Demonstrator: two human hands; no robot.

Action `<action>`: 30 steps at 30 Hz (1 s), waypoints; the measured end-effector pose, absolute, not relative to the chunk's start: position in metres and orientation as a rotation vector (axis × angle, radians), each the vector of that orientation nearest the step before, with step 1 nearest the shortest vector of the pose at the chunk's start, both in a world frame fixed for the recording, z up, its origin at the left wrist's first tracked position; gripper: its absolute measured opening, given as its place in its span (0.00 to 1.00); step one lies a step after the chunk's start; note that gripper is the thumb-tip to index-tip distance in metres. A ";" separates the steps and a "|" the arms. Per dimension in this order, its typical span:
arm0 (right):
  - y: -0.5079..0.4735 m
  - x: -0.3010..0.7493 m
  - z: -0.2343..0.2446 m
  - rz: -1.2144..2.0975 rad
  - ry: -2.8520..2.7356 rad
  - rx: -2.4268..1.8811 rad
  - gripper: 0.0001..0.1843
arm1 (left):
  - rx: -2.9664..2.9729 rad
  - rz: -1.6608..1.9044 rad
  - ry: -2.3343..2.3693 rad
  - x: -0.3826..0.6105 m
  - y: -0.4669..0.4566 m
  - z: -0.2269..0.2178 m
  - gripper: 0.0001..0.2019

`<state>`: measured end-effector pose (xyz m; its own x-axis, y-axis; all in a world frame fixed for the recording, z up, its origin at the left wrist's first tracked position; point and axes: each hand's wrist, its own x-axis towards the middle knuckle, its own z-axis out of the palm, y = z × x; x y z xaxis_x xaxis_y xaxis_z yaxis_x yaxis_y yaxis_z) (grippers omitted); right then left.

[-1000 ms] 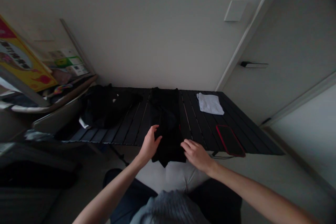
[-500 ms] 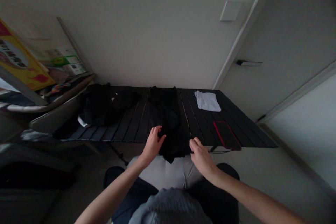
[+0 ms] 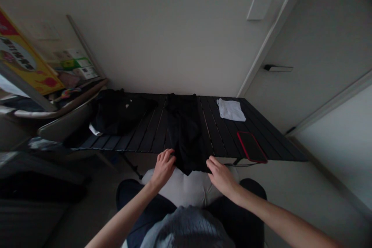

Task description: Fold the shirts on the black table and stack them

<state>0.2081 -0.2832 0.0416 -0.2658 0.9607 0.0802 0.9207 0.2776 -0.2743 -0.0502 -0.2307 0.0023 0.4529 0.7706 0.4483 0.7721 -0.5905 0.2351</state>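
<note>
A long black garment (image 3: 186,131) lies lengthwise across the dark slatted table (image 3: 157,131), its near end hanging over the front edge. I cannot make out which kind of garment it is. My left hand (image 3: 165,166) grips the left side of that near end, fingers closed on the cloth. On the opposite side, my right hand (image 3: 218,173) pinches the right corner of the same end. The hanging edge dips to a point between the two hands.
Farther right lie a folded white cloth (image 3: 231,109) and a red-edged phone (image 3: 251,147). A heap of black clothing (image 3: 116,112) covers the table's left part. Beyond it stands a cluttered shelf with a yellow box (image 3: 31,62). A wall and a door (image 3: 316,46) rise behind.
My left hand has gone from loosely open above the cloth to closed on its near left side. The garment lies flatter. My right hand keeps its hold, shifted slightly.
</note>
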 end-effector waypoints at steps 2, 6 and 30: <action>-0.285 0.210 0.043 0.088 -2.260 -1.799 0.17 | -2.721 -0.884 -1.313 -0.052 -0.231 0.008 0.10; -0.287 0.212 0.057 -0.199 -2.113 -1.856 0.17 | -2.687 -1.171 -1.130 -0.060 -0.238 0.025 0.09; -0.261 0.221 0.020 -0.204 -2.768 -1.110 0.49 | -2.642 -0.427 -1.139 -0.086 -0.240 -0.015 0.37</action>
